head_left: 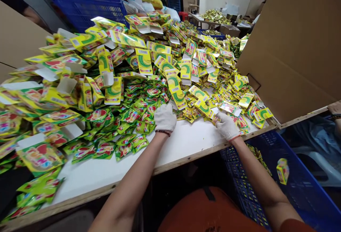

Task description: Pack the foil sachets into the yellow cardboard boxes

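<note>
My left hand (165, 119), in a white knit glove, is closed at the edge of the heap. Its fingertips meet the open end of a yellow carton (175, 89); what they grip is hidden. To the right, my gloved right hand (227, 127) has its fingers pinched around a small yellow sachet (214, 119), its far side lost among other packs. Green sachets (133, 115) with red pictures lie left of my left hand. Loose yellow sachets (192, 114) and cartons lie between and beyond both hands.
Open-flapped cartons (80, 65) pile high on the white tabletop (186, 139) with its wooden edge. A cardboard panel (290, 47) stands at right. Below it, a blue crate (301, 175) has a yellow box (282, 171) in or above it. Another blue crate (87, 10) stands behind.
</note>
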`<state>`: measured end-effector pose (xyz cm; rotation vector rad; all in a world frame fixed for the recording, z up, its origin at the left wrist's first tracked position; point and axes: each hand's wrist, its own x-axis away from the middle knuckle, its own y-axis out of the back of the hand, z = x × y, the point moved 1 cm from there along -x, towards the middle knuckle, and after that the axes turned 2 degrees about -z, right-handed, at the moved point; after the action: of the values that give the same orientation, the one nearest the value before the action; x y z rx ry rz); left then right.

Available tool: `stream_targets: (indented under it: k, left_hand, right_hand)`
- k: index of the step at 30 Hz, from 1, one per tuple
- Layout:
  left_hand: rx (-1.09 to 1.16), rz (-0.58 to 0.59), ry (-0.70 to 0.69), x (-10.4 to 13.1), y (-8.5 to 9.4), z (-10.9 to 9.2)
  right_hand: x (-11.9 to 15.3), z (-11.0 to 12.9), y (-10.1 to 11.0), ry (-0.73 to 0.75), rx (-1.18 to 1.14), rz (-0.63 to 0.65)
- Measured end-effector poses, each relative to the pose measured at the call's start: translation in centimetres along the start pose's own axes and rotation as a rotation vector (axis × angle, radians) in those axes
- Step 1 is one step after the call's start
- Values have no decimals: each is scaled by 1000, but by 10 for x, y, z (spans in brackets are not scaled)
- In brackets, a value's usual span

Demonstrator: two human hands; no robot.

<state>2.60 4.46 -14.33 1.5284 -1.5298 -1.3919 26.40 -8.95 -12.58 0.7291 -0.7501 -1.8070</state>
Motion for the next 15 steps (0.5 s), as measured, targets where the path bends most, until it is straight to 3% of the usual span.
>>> stream_targets:
  k: [3,7,12,15]
  left_hand:
    - [-170,120,41,-4,4,9]
    - [-61,217,81,7,5,20]
    - [488,185,133,39,2,35]
    - [862,121,228,60,4,39]
  right_hand:
    - [-16,1,-8,-69,294,29]
    - [-29,5,-11,-166,431,119]
    - [-32,6,-2,-206,410,147]
    - [-22,7,14,-168,367,34]
